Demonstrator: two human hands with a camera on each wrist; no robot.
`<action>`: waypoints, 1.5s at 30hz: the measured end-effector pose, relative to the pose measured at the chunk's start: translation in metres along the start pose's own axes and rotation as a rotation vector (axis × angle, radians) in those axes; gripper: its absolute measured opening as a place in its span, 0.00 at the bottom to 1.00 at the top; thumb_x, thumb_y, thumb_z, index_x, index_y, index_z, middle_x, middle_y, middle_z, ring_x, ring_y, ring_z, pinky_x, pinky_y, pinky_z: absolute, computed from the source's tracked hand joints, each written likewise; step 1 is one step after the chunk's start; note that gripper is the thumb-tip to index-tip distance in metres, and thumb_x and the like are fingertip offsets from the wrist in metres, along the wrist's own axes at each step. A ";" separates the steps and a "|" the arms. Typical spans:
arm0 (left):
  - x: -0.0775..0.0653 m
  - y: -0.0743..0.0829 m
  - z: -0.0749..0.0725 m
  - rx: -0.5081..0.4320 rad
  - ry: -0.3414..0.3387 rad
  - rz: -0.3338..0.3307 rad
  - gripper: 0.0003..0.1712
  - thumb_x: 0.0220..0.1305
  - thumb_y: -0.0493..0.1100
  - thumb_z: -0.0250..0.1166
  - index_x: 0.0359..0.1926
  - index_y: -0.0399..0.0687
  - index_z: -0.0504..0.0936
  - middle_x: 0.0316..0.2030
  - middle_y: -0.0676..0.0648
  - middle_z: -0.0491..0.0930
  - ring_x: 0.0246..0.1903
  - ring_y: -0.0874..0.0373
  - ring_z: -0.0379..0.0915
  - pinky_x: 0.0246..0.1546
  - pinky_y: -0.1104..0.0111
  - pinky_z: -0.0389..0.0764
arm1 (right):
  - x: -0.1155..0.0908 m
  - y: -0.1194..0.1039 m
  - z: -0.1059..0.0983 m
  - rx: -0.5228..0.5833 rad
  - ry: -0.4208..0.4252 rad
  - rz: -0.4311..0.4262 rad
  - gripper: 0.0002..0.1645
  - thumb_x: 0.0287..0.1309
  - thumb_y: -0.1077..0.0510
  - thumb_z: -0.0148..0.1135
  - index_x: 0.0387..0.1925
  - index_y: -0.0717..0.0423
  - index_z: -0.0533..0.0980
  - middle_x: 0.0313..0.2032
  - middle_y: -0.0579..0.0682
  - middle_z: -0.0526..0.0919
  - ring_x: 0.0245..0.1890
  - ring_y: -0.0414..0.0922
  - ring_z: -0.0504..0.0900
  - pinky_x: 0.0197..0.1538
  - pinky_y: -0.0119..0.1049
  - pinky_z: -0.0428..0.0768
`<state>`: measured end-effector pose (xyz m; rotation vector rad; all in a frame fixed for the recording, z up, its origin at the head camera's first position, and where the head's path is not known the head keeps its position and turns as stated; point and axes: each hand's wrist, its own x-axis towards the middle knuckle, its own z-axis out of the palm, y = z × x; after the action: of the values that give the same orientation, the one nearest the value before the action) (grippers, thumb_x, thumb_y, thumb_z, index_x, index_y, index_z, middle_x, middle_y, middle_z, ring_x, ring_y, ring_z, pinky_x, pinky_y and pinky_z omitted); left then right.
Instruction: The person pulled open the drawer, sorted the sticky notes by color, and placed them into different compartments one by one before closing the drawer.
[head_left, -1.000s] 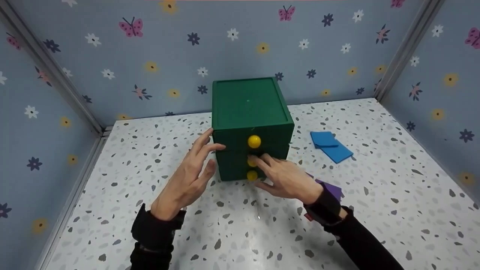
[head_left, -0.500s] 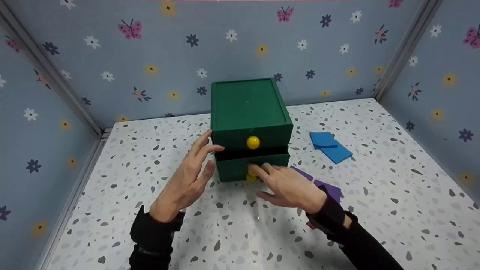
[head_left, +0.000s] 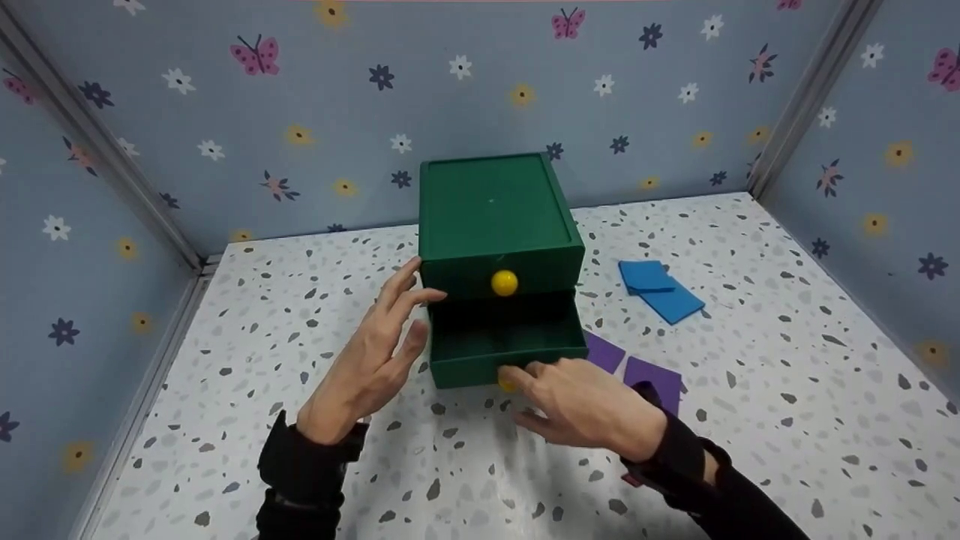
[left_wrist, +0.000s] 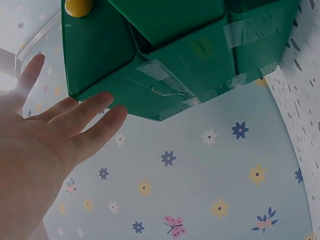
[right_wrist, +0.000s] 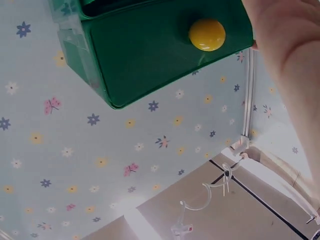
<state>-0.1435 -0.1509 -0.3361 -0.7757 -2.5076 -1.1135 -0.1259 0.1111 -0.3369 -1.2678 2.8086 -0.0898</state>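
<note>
A green drawer cabinet point(head_left: 495, 206) stands against the back wall. Its upper drawer is closed and bears a yellow knob point(head_left: 505, 283), also visible in the right wrist view. Below, a green drawer point(head_left: 466, 370) is pulled well out, and its visible interior looks dark and bare. My right hand point(head_left: 589, 409) grips that drawer's yellow knob point(head_left: 507, 382) with curled fingers, which mostly cover it. At the cabinet's left front corner is my left hand point(head_left: 364, 367), fingers extended and fingertips against or very near the edge. The lowest knob is hidden from the head view.
Right of the cabinet lie blue folded pieces point(head_left: 673, 301). Purple flat pieces point(head_left: 654, 379) lie nearer, partly behind my right wrist, with a small red piece point(head_left: 631, 481) poking out below it. Patterned walls point(head_left: 465, 112) enclose the speckled tabletop point(head_left: 300, 300) at the back and sides.
The lower green drawer has slid out toward me, from closed to well open, as my right hand drew its knob forward. My left hand has stayed at the cabinet corner.
</note>
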 end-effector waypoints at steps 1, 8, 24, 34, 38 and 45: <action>-0.001 0.000 0.000 0.001 -0.002 -0.003 0.18 0.74 0.46 0.46 0.61 0.55 0.69 0.74 0.49 0.46 0.72 0.50 0.50 0.69 0.47 0.57 | -0.001 -0.002 -0.001 0.008 -0.013 -0.002 0.24 0.61 0.44 0.59 0.56 0.48 0.70 0.28 0.46 0.79 0.17 0.35 0.68 0.20 0.24 0.64; -0.003 0.000 0.001 0.007 -0.008 -0.002 0.19 0.75 0.49 0.44 0.61 0.55 0.69 0.74 0.49 0.46 0.71 0.49 0.51 0.69 0.48 0.58 | -0.011 -0.009 -0.010 0.117 -0.097 -0.074 0.16 0.62 0.43 0.58 0.45 0.46 0.72 0.20 0.42 0.73 0.15 0.33 0.67 0.19 0.24 0.59; 0.000 -0.001 0.000 0.003 -0.006 0.008 0.17 0.74 0.45 0.46 0.60 0.53 0.70 0.74 0.48 0.46 0.71 0.47 0.51 0.68 0.48 0.58 | -0.044 0.097 -0.044 0.147 0.358 0.220 0.07 0.61 0.47 0.60 0.37 0.44 0.79 0.26 0.39 0.79 0.24 0.33 0.72 0.30 0.28 0.72; 0.001 -0.001 0.004 0.005 0.001 -0.009 0.16 0.73 0.46 0.48 0.58 0.52 0.71 0.74 0.47 0.46 0.71 0.46 0.52 0.68 0.51 0.60 | -0.012 0.149 -0.007 0.372 0.048 0.357 0.26 0.51 0.53 0.70 0.50 0.60 0.74 0.46 0.58 0.80 0.42 0.53 0.81 0.45 0.45 0.80; 0.001 0.000 0.004 0.004 0.003 -0.012 0.16 0.73 0.46 0.48 0.58 0.52 0.71 0.74 0.47 0.46 0.71 0.46 0.52 0.68 0.50 0.61 | -0.001 0.159 0.013 0.390 -0.068 0.426 0.34 0.46 0.49 0.72 0.54 0.59 0.71 0.49 0.60 0.78 0.45 0.54 0.79 0.46 0.46 0.79; 0.002 -0.001 0.003 0.002 0.003 -0.013 0.16 0.74 0.46 0.48 0.58 0.51 0.72 0.74 0.47 0.46 0.71 0.45 0.52 0.67 0.49 0.61 | 0.014 0.159 0.039 0.358 -0.274 0.578 0.59 0.26 0.32 0.77 0.62 0.50 0.65 0.54 0.57 0.75 0.50 0.51 0.76 0.49 0.50 0.79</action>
<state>-0.1460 -0.1482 -0.3374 -0.7582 -2.5144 -1.1155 -0.2506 0.2043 -0.3884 -0.3440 2.6343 -0.3382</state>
